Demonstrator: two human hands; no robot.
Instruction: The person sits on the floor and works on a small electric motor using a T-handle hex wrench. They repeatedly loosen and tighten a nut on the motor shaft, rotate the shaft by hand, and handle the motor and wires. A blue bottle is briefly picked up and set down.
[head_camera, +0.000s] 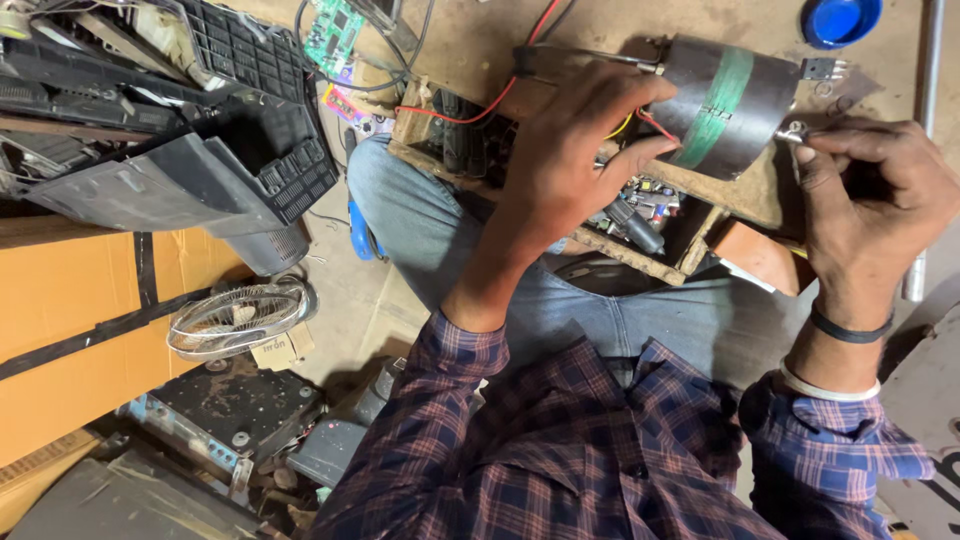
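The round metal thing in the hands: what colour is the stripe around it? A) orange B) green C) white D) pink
B: the dark metal cylinder held between the left hand and right hand has a green band wrapped around its middle.

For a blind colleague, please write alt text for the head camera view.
Seen from above, a seated person's left hand steadies a dark cylinder with a green band and red wires, while the right hand pinches a small metal part at its end. Below lies a wooden tray of electronic parts; a small fan and black plastic casings lie nearby.
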